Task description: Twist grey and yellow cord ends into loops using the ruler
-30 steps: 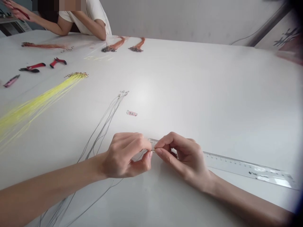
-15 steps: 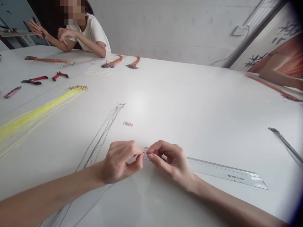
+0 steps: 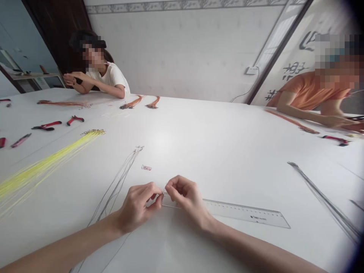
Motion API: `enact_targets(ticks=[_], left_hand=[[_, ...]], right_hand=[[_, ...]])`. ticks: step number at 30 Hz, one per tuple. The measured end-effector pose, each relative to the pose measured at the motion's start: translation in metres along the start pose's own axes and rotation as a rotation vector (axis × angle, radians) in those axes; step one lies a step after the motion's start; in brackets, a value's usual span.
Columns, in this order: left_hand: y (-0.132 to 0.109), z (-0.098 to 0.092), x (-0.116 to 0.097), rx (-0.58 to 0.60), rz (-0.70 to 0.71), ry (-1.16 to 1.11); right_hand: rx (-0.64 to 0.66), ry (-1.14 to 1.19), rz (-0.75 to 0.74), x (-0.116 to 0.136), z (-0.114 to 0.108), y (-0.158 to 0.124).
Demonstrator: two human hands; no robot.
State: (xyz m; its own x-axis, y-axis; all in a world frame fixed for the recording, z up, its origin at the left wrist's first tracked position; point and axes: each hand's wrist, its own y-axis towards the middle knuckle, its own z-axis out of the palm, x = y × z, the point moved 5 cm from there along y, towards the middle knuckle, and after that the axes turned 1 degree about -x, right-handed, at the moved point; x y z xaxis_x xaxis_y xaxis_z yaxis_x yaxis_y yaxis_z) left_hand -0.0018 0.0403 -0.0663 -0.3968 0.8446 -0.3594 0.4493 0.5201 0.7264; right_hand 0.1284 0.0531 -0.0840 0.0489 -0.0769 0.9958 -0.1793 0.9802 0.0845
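My left hand (image 3: 142,206) is closed in a pinch on a thin grey cord, most of it hidden by the fingers. Close beside it, my right hand (image 3: 184,197) is pinched too, with a fine bit of the cord showing between both sets of fingertips. Under my right hand lies a clear plastic ruler (image 3: 241,214), its left end at my fingertips. Several loose grey cords (image 3: 121,178) run along the table past my left forearm. A small pink-and-white wrapped piece (image 3: 146,167) lies just beyond my hands.
Yellow cords (image 3: 57,157) spread at left, near red-handled pliers (image 3: 47,126). Orange cord bundles (image 3: 132,102) lie at the back. More grey cords (image 3: 321,195) are at right. One person (image 3: 113,77) sits across the table, another (image 3: 301,89) at the far right with pliers (image 3: 337,140) nearby.
My view has tilted up, bringing more of both co-workers into sight. My right fingertips have risen slightly relative to my left ones; both hands stay pinched close together.
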Motion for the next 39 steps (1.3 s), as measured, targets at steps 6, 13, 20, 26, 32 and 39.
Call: enact_targets(ticks=[6, 13, 20, 26, 32, 39], left_hand=[[-0.002, 0.003, 0.004, 0.059, 0.002, 0.039], [-0.005, 0.008, 0.004, 0.160, 0.047, 0.050], [-0.003, 0.010, 0.000, 0.224, 0.102, 0.084], [-0.002, 0.011, -0.004, 0.244, 0.177, 0.134], [0.009, 0.018, -0.039, 0.296, 0.310, 0.080], [-0.007, 0.101, -0.167, 0.413, 0.573, -0.230]], right_hand=[[-0.422, 0.261, -0.118, 0.034, -0.058, 0.037], [-0.875, 0.474, -0.340, 0.106, -0.178, 0.040], [-1.073, 0.462, -0.274, 0.100, -0.243, 0.028], [-1.138, 0.301, -0.169, 0.106, -0.305, 0.021], [-1.007, -0.065, -0.029, 0.118, -0.349, 0.004], [-0.864, -0.596, 0.260, 0.105, -0.390, -0.023]])
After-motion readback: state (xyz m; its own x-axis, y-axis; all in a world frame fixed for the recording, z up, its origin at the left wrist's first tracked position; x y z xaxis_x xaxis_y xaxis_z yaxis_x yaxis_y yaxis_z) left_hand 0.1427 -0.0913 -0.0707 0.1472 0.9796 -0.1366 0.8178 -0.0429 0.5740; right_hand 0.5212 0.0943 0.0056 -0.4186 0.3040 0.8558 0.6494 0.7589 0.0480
